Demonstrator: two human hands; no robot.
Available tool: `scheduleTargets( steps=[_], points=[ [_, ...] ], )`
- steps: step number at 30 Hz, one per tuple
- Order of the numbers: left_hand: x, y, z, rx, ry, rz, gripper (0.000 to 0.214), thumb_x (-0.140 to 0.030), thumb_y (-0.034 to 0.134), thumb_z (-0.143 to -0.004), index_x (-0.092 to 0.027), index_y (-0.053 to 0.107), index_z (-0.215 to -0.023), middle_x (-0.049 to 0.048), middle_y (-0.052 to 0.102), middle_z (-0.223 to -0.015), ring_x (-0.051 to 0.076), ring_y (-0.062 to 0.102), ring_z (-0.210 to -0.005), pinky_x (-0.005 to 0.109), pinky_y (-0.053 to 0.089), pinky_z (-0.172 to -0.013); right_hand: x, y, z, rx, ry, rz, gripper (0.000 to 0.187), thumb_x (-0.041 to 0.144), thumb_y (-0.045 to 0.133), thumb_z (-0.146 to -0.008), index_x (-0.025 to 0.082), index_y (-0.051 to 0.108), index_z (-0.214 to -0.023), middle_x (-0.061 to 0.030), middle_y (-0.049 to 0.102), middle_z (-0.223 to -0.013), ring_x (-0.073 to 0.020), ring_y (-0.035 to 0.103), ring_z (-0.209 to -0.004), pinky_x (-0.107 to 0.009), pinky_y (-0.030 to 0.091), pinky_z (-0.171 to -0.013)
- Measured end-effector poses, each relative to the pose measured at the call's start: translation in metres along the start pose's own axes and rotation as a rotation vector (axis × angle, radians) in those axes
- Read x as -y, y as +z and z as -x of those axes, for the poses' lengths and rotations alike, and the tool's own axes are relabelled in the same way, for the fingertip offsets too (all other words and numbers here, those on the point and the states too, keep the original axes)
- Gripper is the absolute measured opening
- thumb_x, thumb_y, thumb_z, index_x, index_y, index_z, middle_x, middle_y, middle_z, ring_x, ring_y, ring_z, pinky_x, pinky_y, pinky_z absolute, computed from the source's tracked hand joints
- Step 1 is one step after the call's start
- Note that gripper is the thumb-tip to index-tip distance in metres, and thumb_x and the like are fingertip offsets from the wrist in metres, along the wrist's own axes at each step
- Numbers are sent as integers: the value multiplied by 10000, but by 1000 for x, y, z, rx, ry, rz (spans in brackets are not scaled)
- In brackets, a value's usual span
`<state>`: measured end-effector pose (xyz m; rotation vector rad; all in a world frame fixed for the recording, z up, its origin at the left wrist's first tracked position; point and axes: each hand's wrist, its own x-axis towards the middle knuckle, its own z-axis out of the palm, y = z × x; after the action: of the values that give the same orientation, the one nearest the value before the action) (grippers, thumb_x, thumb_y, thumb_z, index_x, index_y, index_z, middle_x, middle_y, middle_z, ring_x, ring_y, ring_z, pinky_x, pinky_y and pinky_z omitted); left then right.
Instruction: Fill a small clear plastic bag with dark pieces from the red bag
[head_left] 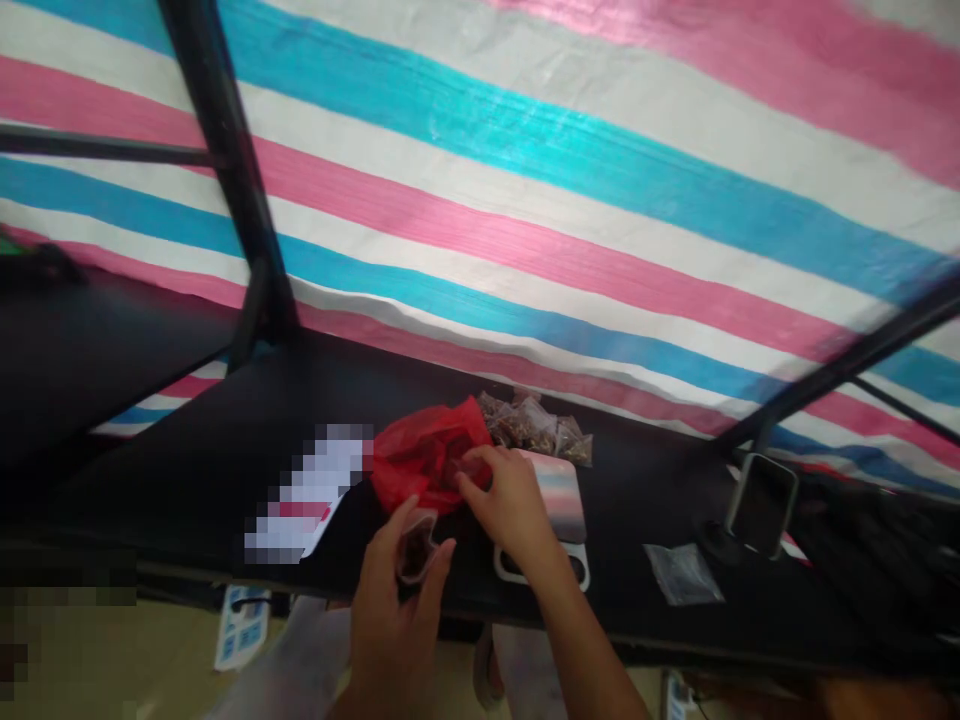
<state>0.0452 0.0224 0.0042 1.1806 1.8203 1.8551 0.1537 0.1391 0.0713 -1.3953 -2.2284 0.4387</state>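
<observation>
My left hand (pixel 397 590) holds a small clear plastic bag (pixel 417 548) between thumb and fingers, its mouth spread upward. Dark contents in it are too blurred to name. A red plastic bag (pixel 420 450) lies open just beyond, on the black table. Over its right side, my right hand (pixel 504 500) has its fingers curled in a pinch at the opening; whatever they grip is hidden. Under my right wrist is a white scale (pixel 559 500) with a shiny top plate. Several small clear bags of brownish small pieces (pixel 536 425) are heaped behind the scale.
A flat clear bag (pixel 684 573) lies to the right of the scale, near a phone on a stand (pixel 763 505). A partly pixelated white sheet (pixel 322 490) rests at left. Black frame posts (pixel 232 170) and a striped tarp (pixel 525 230) stand behind the black table (pixel 637 490).
</observation>
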Motion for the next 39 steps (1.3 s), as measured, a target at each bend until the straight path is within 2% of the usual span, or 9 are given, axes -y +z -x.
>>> scheduleTargets(
  steps=[2, 8, 13, 17, 22, 26, 29, 33, 39],
  points=[
    [4, 1, 2, 3, 2, -7, 530, -594, 747, -878, -267, 692, -1291, 92, 787, -1164, 287, 776, -1024, 444, 649, -914, 4, -1, -4, -7, -23, -14, 122, 251, 757, -936, 259, 776, -1056, -38, 798, -1074, -237, 695, -1023, -351, 449, -923],
    [17, 9, -13, 162, -182, 1, 634, -677, 709, -857, -294, 671, -1360, 95, 784, -1259, 332, 766, -1126, 497, 647, -932, 7, -12, -31, 61, -78, -19, 111, 206, 782, -905, 261, 769, -1000, 5, 799, -1021, -221, 688, -991, -343, 443, -908],
    [15, 4, -27, 110, -262, -105, 662, -718, 645, -872, -259, 684, -1347, 119, 794, -1232, 364, 760, -1151, 563, 609, -995, -9, -7, -37, 7, -52, 89, 174, 167, 754, -912, 250, 765, -1065, -39, 787, -1122, -269, 673, -1084, -390, 435, -951],
    [17, 2, -27, 69, -218, -136, 621, -683, 632, -911, -264, 669, -1367, 114, 798, -1239, 346, 757, -1173, 544, 600, -1016, -15, 2, -35, 40, 22, 148, 154, 218, 751, -932, 242, 777, -1083, -74, 787, -1105, -291, 678, -1084, -398, 436, -925],
    [21, 1, -23, 16, -56, -146, 542, -624, 660, -934, -257, 688, -1331, 95, 814, -1201, 294, 789, -1085, 434, 645, -925, -3, 6, -41, 52, 0, 132, 147, 224, 736, -951, 251, 768, -1092, -47, 788, -1140, -268, 661, -1106, -391, 415, -955],
    [21, 2, -36, 79, 42, -84, 505, -597, 674, -934, -256, 706, -1305, 87, 813, -1222, 271, 793, -1085, 388, 648, -925, 3, 11, -43, 89, -26, 150, 181, 184, 708, -963, 259, 759, -1119, -30, 789, -1174, -265, 638, -1147, -395, 403, -967],
    [22, 4, -49, 137, -46, -76, 539, -602, 638, -944, -232, 691, -1332, 108, 809, -1231, 289, 785, -1116, 429, 635, -968, 3, 13, -43, 96, -22, 156, 175, 184, 714, -959, 263, 766, -1107, -34, 787, -1167, -269, 626, -1155, -393, 403, -968],
    [26, 0, -55, 104, -167, -87, 592, -631, 616, -938, -220, 670, -1360, 119, 808, -1229, 308, 778, -1136, 473, 616, -1005, 5, 15, -44, 80, -16, 152, 176, 193, 700, -976, 259, 766, -1126, -44, 782, -1191, -275, 614, -1173, -395, 403, -976],
    [28, -4, -55, 98, -206, -70, 605, -640, 635, -912, -222, 672, -1349, 113, 809, -1224, 311, 774, -1150, 480, 605, -1026, 8, 20, -43, 133, -43, 45, 159, 189, 753, -932, 257, 777, -1074, -23, 800, -1163, -267, 633, -1129, -389, 405, -962]
  ],
)
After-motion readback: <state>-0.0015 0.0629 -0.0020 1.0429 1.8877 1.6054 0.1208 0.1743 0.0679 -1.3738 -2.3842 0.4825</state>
